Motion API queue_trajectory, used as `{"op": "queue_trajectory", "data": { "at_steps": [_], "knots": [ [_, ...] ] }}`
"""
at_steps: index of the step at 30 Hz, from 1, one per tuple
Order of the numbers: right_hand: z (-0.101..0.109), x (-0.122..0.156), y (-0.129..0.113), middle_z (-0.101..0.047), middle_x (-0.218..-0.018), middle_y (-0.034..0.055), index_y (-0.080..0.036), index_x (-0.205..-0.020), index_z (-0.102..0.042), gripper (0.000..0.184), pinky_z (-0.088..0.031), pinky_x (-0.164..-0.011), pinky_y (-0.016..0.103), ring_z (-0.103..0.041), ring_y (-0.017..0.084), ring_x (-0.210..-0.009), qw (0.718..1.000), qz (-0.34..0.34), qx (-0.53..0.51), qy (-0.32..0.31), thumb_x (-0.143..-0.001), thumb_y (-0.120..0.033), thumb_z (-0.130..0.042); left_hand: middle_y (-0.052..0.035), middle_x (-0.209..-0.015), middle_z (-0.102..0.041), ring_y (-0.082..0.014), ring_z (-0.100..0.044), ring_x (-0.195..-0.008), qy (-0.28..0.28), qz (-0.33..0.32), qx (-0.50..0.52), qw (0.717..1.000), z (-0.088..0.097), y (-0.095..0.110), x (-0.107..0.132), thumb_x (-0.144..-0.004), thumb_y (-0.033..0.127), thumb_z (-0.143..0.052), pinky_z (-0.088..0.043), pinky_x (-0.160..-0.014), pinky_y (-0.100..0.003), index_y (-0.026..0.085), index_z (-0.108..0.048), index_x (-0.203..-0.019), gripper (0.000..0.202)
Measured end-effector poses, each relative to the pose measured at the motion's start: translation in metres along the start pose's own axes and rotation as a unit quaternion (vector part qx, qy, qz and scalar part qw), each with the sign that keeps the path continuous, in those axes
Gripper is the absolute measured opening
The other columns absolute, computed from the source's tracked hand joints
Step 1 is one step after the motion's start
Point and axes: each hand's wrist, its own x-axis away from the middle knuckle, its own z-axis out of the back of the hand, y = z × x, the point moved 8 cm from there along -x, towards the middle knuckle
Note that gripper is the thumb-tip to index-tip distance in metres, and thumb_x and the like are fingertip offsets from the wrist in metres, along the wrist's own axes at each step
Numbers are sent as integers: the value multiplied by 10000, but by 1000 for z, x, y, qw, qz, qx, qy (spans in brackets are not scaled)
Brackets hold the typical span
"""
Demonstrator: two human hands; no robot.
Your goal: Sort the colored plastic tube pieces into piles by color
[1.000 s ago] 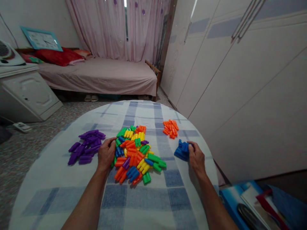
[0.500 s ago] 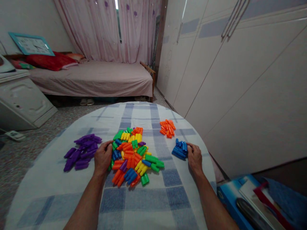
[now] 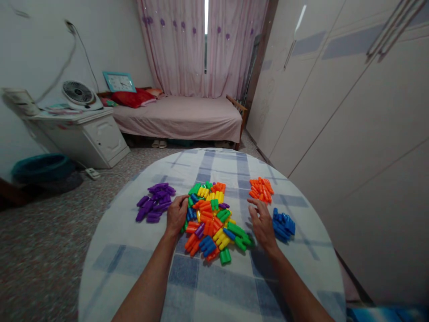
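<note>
A mixed pile of plastic building pieces (image 3: 209, 219) in orange, yellow, green, blue and purple lies mid-table. My left hand (image 3: 177, 215) rests against its left edge with the fingers curled; whatever they may hold is hidden. My right hand (image 3: 263, 223) hovers between this pile and the blue pieces (image 3: 284, 225), fingers apart and nothing seen in them. Just beyond its fingertips lie the orange pieces (image 3: 261, 190) in a group. Purple pieces (image 3: 155, 202) form a separate heap to the left of my left hand.
The round table wears a checked cloth (image 3: 208, 290). Behind it stands a bed (image 3: 181, 116), with a white cabinet (image 3: 103, 138) carrying a fan (image 3: 80, 94) at left. Wardrobe doors (image 3: 351, 125) rise along the right side. A bin (image 3: 43, 169) stands on the floor.
My right hand has come away from the blue pieces and moved left, its fingers opening. My left hand stays at the pile's edge. The camera view has swung to the left.
</note>
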Motion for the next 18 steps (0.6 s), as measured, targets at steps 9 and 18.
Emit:
{"op": "queue_trajectory", "data": {
  "at_steps": [9, 18],
  "knots": [
    [-38, -9, 46, -653, -979, 90, -165, -1007, -637, 408, -468, -821, 381, -598, 224, -901, 996, -71, -49, -7, -821, -456, -421, -81, -1056, -660, -203, -585, -1030, -37, -20, 30, 999, -4, 5, 3, -875, 390, -403, -429, -941, -345, 166, -645, -1016, 359],
    [-42, -9, 42, -670, -945, 78, -178, -952, -653, 369, -467, -808, 355, -609, 215, -873, 997, -50, -46, -23, -837, -429, -408, -90, -1125, -629, -198, -552, -1105, -37, -37, 41, 998, -6, 13, 11, -875, 386, -405, -392, -1013, -357, 172, -634, -1030, 350]
  ]
}}
